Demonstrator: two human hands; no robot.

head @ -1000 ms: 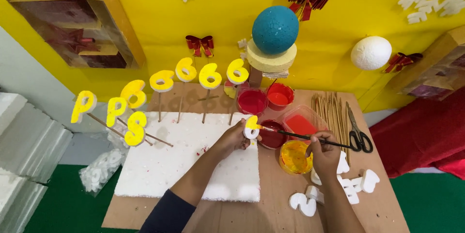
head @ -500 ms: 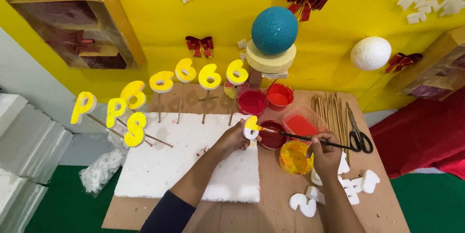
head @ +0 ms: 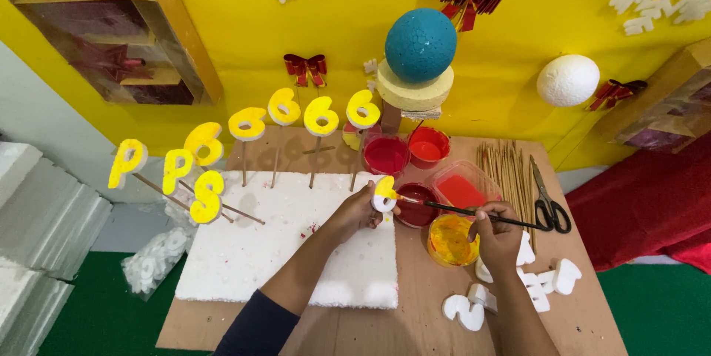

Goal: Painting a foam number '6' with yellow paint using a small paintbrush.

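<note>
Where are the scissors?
The scissors lie on the table's right side, beside the wooden sticks, just beyond the right hand.

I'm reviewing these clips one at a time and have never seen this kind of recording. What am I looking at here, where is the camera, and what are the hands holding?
There is no machine: a person wears a camera on the head, looking down at their own two hands. The left hand holds a small foam shape, partly painted yellow. The right hand holds a paintbrush with its tip at that shape. On the brown table lie a white foam board with yellow shapes on sticks, a yellow paint cup, red paint cups, scissors, wooden sticks and unpainted white shapes.
</note>
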